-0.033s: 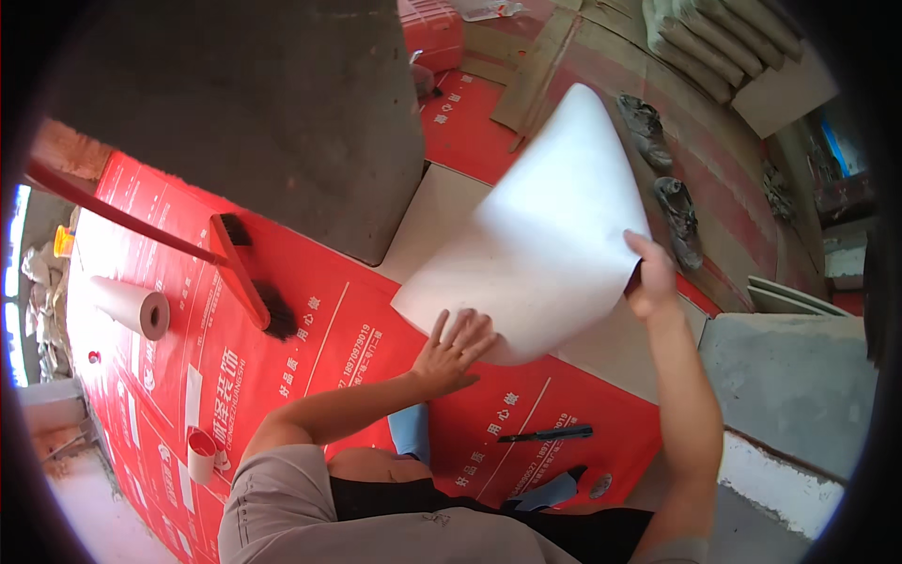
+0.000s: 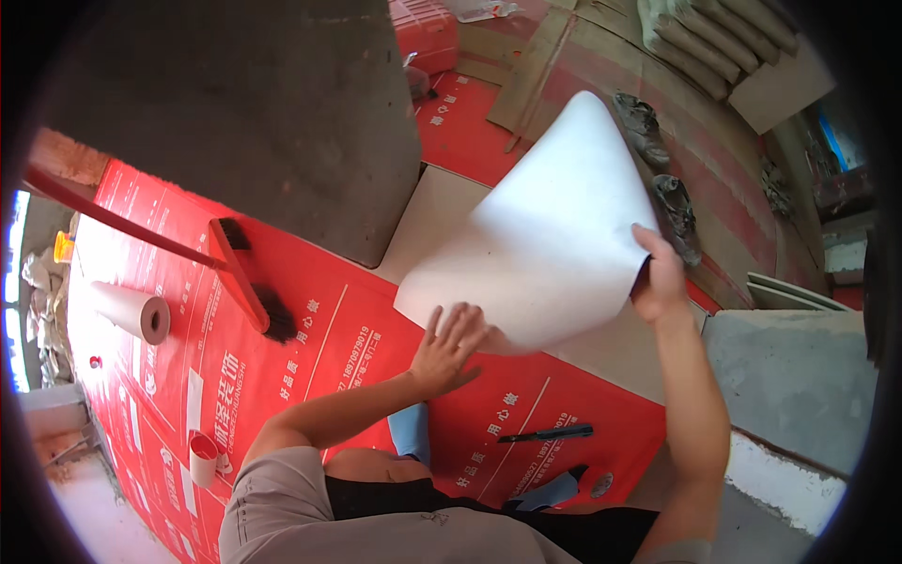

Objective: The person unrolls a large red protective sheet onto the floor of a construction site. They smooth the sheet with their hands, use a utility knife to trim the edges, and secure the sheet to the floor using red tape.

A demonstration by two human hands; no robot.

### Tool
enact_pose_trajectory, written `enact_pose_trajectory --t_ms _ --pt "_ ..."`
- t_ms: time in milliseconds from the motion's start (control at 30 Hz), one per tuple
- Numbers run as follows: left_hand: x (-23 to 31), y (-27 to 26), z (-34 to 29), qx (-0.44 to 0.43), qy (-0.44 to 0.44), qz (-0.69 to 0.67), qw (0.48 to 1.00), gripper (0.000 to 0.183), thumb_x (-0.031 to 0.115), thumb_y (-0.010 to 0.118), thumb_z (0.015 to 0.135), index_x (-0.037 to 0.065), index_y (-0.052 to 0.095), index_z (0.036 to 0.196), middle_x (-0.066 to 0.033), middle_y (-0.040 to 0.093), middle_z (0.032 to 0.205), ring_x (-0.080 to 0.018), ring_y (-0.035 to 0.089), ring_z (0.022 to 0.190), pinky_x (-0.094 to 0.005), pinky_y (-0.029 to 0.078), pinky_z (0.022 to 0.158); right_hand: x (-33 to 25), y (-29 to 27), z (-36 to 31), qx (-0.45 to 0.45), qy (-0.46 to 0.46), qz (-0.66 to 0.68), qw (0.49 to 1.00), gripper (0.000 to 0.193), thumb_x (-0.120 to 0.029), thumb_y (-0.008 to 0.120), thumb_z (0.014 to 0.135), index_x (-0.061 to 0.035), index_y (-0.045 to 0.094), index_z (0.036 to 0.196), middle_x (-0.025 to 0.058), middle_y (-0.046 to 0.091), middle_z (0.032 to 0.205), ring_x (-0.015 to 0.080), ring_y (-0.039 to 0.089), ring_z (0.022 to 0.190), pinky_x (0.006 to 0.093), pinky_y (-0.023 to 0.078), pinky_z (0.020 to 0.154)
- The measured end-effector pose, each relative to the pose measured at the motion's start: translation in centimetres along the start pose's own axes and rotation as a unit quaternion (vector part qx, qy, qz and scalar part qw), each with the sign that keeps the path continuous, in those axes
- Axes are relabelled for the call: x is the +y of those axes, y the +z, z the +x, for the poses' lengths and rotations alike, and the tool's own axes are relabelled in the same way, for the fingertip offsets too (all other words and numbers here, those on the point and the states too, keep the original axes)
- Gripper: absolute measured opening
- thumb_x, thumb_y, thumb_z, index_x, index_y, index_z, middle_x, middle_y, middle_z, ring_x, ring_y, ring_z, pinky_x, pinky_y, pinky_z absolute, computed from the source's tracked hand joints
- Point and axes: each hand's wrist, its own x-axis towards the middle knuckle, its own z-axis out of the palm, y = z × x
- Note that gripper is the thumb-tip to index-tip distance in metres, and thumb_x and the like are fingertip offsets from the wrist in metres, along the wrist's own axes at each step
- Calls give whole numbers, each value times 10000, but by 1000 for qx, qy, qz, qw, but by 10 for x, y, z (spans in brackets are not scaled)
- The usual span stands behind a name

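Note:
A large white sheet (image 2: pixel 554 216), bowed up along its far side, lies tilted over a pale beige board or slab (image 2: pixel 437 202). My right hand (image 2: pixel 662 277) grips its right edge, thumb on top and fingers hidden beneath. By the near left edge is my left hand (image 2: pixel 451 352), palm toward the sheet with fingers spread; whether they press on it I cannot tell. A dark utility knife (image 2: pixel 547 433) rests on the red printed floor covering (image 2: pixel 376 320) in front of me, right of my left forearm.
A dark grey panel (image 2: pixel 254 122) stands at the far left. Beside it lie a red broom (image 2: pixel 240 282), a white roll (image 2: pixel 136 312) and a small tape-like roll (image 2: pixel 203 459). Worn shoes (image 2: pixel 674 216) sit right of the sheet, near stacked bags (image 2: pixel 705 42) and a grey block (image 2: pixel 785 376).
The sheet's near edge has lifted slightly. My left hand has shifted a little up and left, my right hand slightly right with the sheet's edge still in it.

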Motion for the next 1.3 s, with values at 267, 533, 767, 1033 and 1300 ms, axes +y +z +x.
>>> enact_pose_trajectory --t_ms 267,533,767,1033,1300 --pt "12 -90 77 247 12 -66 967 1322 507 915 582 127 133 1578 -249 147 1612 -451 124 1497 -659 91 1171 -106 35 -130 -14 -127 27 991 309 -257 618 929 -3 653 1101 108 691 1021 212 662 958 328 508 897" --pt "61 -72 52 134 60 -142 979 1196 583 884 534 135 327 1493 -274 168 1598 -468 99 1500 -706 38 1154 -87 57 -194 200 -311 -134 919 530 -468 472 1004 -13 564 1257 158 663 1183 169 677 1037 324 550 903" --pt "114 -57 78 230 119 -199 945 947 488 812 681 113 403 1449 -243 320 1563 -462 269 1458 -713 96 1143 -76 23 -221 318 -386 -271 822 484 -444 484 961 -11 581 1157 153 648 1129 211 644 1022 370 506 874" --pt "128 -87 112 220 249 -531 780 300 185 616 921 34 673 1174 -159 680 1183 -277 665 1027 -468 475 1007 -128 -4 -259 490 -362 -307 731 438 -416 499 913 -10 601 1042 147 630 1068 258 605 1004 423 455 842" --pt "51 -52 75 -198 192 -779 563 382 295 575 1002 -36 651 1177 -200 673 1160 -332 648 1045 -422 507 899 -109 -51 -267 347 -169 -151 910 362 -303 551 977 -9 582 1186 126 641 1156 239 650 997 380 518 885"
